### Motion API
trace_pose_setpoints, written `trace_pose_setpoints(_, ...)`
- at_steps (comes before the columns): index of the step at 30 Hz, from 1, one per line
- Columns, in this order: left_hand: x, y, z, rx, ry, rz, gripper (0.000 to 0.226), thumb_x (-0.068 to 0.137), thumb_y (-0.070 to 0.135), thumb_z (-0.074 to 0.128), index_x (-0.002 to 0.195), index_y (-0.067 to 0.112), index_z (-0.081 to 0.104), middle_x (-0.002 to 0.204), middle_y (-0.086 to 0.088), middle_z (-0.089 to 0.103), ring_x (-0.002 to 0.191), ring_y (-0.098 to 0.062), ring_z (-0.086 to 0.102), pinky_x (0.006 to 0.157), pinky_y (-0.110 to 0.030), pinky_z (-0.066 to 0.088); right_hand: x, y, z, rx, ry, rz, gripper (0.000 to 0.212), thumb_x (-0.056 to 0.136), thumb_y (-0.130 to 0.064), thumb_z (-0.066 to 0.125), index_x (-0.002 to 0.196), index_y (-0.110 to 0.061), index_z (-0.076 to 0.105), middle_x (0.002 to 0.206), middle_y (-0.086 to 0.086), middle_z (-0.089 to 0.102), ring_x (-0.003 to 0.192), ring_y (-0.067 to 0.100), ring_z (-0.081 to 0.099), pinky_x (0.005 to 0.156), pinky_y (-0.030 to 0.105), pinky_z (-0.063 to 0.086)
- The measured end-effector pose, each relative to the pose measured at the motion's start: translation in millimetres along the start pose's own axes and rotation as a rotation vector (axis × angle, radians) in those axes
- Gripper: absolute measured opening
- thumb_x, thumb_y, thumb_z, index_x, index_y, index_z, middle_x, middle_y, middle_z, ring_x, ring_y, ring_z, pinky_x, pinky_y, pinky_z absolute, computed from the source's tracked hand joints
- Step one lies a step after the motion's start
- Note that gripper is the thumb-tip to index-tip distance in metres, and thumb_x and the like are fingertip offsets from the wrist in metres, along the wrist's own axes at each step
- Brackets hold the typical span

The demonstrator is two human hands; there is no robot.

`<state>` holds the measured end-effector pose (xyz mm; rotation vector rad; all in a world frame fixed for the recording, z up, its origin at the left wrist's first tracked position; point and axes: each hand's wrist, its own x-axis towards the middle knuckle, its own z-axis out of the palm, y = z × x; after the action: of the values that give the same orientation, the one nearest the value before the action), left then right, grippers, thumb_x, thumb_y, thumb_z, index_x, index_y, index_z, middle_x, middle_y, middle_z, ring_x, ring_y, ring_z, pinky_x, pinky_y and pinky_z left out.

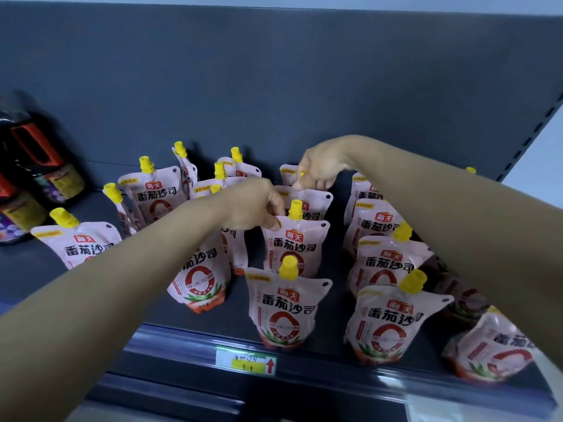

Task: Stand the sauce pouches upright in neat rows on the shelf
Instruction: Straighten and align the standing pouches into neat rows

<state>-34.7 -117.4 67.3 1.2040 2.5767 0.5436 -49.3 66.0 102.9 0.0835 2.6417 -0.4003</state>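
Sauce pouches (292,254) stand on the shelf (182,339) in rough columns behind the price tag (246,363). The column straight behind the tag is the one being worked: front pouch (281,312) upright, second pouch gripped at its top-left corner, and a third pouch (307,202) further back.

Doing it well, imo: hold near the spout, press the base flat so it spreads, square the label to the tag, then let go slowly (these flop easily). Keep gaps even w/ the column right of the tag.

Left hand (259,205) reaches in from the left of the tag, forearm low, wrist bent down, fingers pinched shut on the second pouch's top edge. Right hand (316,170) arches over from the right, knuckles up, fingers curled closed around a yellow cap at the back of the same column; can't tell how firm.
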Motion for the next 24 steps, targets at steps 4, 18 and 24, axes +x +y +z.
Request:
trace_pose_setpoints(4, -0.1, -3.6, -3.4, 0.016, -0.070, 0.042, 0.012, 0.079, 0.017, 0.070, 0.088, 0.007, 0.071, 0.079, -0.007, 0.067, 0.073, -0.017, 0.058, 0.067, -0.028, 0.046, 0.8, -2.8, 0.2, 0.037, -0.009, 0.039, 0.020, 0.093, -0.035, 0.058, 0.083, -0.018, 0.061, 0.077, -0.001, 0.061, 0.071, 0.013, 0.059, 0.063, 0.020, 0.049)
trace_pose_setpoints(18, 12.9, -12.3, -6.2, 0.153, -0.156, 0.182, 0.023, 0.078, 0.011, 0.069, 0.058, 0.016, 0.057, 0.056, 0.006, 0.050, 0.053, -0.008, 0.045, 0.047, -0.020, 0.035, -11.0, -7.1, 6.5, 0.131, 0.057, 0.139, 0.013, 0.088, -0.035, 0.065, 0.085, -0.023, 0.063, 0.091, 0.001, 0.061, 0.091, 0.019, 0.061, 0.070, 0.023, 0.053)
trace_pose_setpoints(24, 14.9, -13.6, -9.1, 0.124, -0.205, 0.182, 0.008, 0.079, 0.012, 0.069, 0.072, 0.013, 0.065, 0.060, 0.005, 0.060, 0.052, -0.002, 0.049, 0.040, -0.004, 0.035, -17.0, -7.0, 6.4, 0.156, 0.065, 0.170, 0.030, 0.088, -0.034, 0.065, 0.106, -0.010, 0.064, 0.101, 0.007, 0.064, 0.096, 0.022, 0.062, 0.082, 0.029, 0.052)
